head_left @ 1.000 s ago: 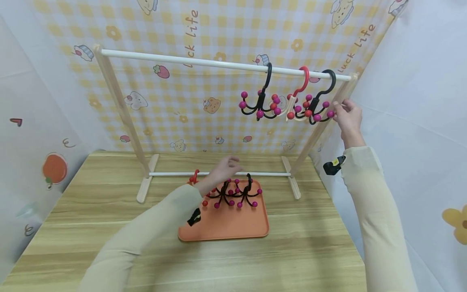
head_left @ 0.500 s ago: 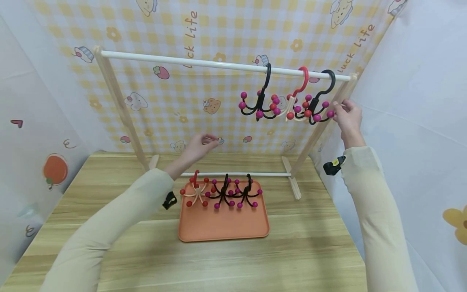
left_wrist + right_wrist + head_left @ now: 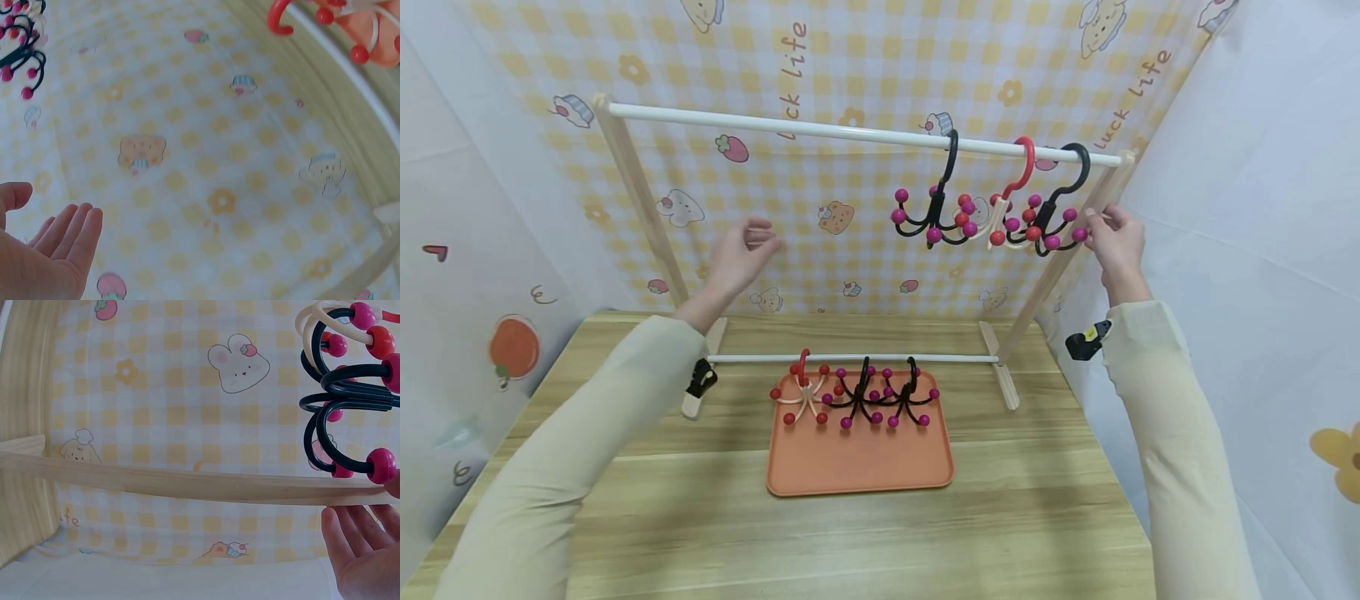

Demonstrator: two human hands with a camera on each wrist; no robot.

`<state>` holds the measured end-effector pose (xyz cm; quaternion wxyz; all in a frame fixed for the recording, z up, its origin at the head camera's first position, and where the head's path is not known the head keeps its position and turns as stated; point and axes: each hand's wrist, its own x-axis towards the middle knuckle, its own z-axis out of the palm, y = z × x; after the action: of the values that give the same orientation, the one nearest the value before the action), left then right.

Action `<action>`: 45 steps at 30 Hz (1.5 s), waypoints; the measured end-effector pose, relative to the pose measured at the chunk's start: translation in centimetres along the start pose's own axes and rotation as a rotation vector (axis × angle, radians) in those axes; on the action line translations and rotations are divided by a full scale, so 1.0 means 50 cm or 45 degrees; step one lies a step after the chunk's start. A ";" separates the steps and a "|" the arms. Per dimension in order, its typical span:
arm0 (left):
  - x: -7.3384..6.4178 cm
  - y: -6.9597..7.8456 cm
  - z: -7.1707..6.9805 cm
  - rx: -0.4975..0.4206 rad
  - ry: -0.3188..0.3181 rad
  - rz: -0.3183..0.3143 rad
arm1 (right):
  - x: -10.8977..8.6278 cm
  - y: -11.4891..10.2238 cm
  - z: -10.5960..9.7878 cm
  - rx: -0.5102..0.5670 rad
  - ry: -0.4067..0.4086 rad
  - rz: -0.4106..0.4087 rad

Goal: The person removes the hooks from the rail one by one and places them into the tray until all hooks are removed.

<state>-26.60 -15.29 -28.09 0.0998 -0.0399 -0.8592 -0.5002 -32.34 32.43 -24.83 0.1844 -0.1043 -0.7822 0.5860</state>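
Note:
In the head view my left hand (image 3: 745, 254) hovers left of centre in front of the rack, holding nothing; the left wrist view shows its fingers (image 3: 78, 234) nearly straight. My right hand (image 3: 1116, 242) is raised at the rack's right post (image 3: 1051, 271), its thumb right by a pink ball of a black claw hanger (image 3: 1043, 218). Its fingers (image 3: 359, 534) are extended in the right wrist view. A red-hooked cream hanger (image 3: 998, 218) and another black hanger (image 3: 936, 208) hang on the white rod (image 3: 775, 123) to the left.
Below stands an orange tray (image 3: 861, 467) on the wooden table (image 3: 1022, 500). It bears a red-hooked cream hanger (image 3: 807, 392) and two black hangers (image 3: 859, 393) side by side. A low white bar (image 3: 745, 358) runs behind it, and the left post (image 3: 643, 200) rises at the left.
My left hand has moved up and left, from over the tray to in front of the left part of the rack. My right hand and the hangers stay in place.

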 end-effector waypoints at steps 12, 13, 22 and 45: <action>0.012 0.016 -0.100 0.063 0.349 0.125 | 0.180 0.136 -0.033 0.176 -0.036 0.061; 0.011 0.017 -0.106 0.073 0.386 0.142 | 0.183 0.139 -0.033 0.194 -0.036 0.056; 0.015 0.019 -0.155 0.115 0.703 0.327 | -0.022 -0.017 0.003 -0.057 -0.003 0.011; 0.023 -0.021 -0.228 -0.352 0.532 -0.334 | -0.036 -0.025 0.007 -0.065 0.001 0.017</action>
<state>-26.38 -25.75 -23.26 0.2027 0.1623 -0.7415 -0.6187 -30.79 31.06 -24.00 0.1780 -0.1143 -0.7962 0.5669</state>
